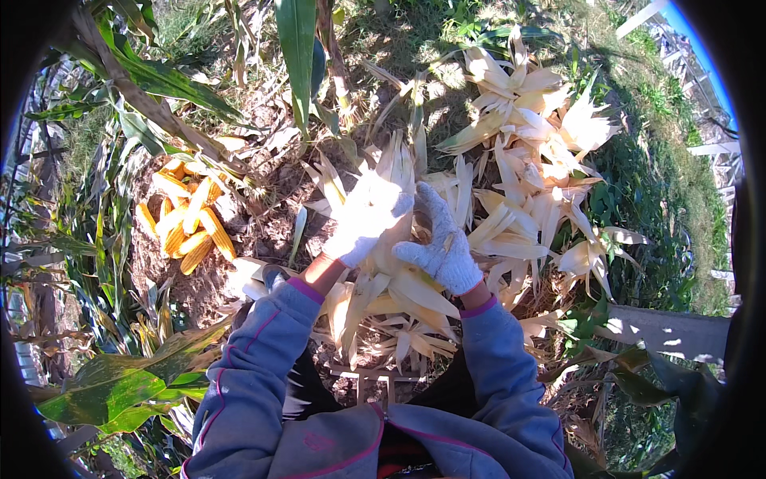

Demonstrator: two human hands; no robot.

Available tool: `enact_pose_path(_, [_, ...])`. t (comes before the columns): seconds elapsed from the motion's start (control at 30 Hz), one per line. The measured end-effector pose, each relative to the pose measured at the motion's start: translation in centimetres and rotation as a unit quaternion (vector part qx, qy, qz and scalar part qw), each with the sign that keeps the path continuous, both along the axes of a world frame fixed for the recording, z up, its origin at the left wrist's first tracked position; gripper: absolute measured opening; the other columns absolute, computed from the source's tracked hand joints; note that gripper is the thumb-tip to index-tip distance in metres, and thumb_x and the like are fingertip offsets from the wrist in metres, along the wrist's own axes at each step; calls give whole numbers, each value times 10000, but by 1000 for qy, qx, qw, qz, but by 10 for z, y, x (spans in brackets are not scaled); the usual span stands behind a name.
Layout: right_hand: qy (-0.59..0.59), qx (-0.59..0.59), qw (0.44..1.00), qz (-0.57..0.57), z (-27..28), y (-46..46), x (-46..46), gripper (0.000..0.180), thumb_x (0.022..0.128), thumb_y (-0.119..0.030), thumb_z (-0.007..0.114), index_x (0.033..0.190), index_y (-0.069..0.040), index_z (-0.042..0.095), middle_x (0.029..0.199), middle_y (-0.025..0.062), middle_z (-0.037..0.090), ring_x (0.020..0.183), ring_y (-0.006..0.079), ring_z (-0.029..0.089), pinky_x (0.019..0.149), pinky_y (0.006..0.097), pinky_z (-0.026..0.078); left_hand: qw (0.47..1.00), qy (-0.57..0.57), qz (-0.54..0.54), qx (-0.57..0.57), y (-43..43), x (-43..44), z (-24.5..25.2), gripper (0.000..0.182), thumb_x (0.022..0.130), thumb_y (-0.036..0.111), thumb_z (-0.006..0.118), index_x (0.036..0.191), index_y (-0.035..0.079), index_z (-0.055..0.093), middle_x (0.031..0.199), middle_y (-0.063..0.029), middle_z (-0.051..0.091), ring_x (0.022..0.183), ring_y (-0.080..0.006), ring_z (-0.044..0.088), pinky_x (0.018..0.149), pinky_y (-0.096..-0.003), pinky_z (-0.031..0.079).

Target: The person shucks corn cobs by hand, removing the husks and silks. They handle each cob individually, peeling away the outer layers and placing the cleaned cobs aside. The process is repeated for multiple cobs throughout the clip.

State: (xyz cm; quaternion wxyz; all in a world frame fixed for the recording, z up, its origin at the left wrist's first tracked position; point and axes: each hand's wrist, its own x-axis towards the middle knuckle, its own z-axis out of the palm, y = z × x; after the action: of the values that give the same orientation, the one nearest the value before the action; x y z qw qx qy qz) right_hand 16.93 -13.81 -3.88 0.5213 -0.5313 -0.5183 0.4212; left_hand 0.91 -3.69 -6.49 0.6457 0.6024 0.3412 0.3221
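My left hand (pixel 371 209), in a white knit glove, is closed around a corn ear in pale dry husk (pixel 396 164); glare washes out its fingers. Close by on the right, my right hand (pixel 440 242), in a matching glove, has thumb and fingers spread apart beside the husk. Whether its fingertips touch the husk is unclear. Beneath both hands lie loose corn husks (pixel 419 293). To the left, a pile of bare yellow corn ears (pixel 194 224) rests on the soil.
A large heap of dry husks (pixel 538 155) spreads to the right. Green corn leaves (pixel 296 60) hang in front, and a broad leaf (pixel 114 389) is at the lower left. A grey plank-like edge (pixel 664 332) lies at the right. Corn stalks stand at the left.
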Motion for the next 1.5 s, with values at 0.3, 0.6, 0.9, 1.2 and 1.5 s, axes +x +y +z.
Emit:
enact_pose_path(0.3, [-50, -56, 996, -51, -21, 6, -22, 1082, 674, -449, 823, 1443, 15, 220, 1403, 163, 417, 1272, 266, 466, 1062, 360, 402, 959, 82, 104, 252, -7, 15, -9, 410, 941, 228, 563, 1259, -18, 484, 1096, -125, 538, 942, -196, 535, 837, -332, 486])
enact_pose_path(0.6, [-192, -37, 977, -82, -45, 4, -28, 1086, 659, -502, 818, 1438, 11, 262, 1381, 187, 445, 1253, 281, 493, 1031, 352, 428, 998, 7, -46, 46, 25, -2, 61, 333, 1000, 297, 466, 1035, -9, 594, 916, -81, 595, 810, -181, 565, 734, -319, 490])
enact_pose_path(0.9, [-234, -71, 968, -53, -16, 1, -27, 1032, 696, -361, 847, 1453, -27, 231, 1404, 164, 430, 1254, 242, 493, 1000, 346, 467, 862, 213, 79, 454, 11, 0, 33, 328, 835, 121, 532, 1113, -53, 547, 968, -239, 588, 894, -399, 586, 777, -463, 494])
enact_pose_path(1.2, [-118, -4, 989, -90, -51, 8, -31, 967, 696, -362, 832, 1419, -8, 295, 1346, 151, 476, 1201, 233, 524, 994, 335, 459, 884, 196, 144, 399, 15, 4, -5, 289, 843, 174, 559, 1053, -26, 555, 957, -203, 602, 885, -362, 600, 754, -436, 488])
enact_pose_path(1.5, [-111, -14, 989, -100, -19, 7, -30, 988, 685, -387, 841, 1413, -4, 294, 1342, 155, 478, 1224, 241, 507, 1017, 334, 437, 859, 144, 107, 479, 23, 9, 29, 249, 855, 73, 555, 1097, 24, 589, 990, -180, 606, 898, -356, 605, 754, -384, 508])
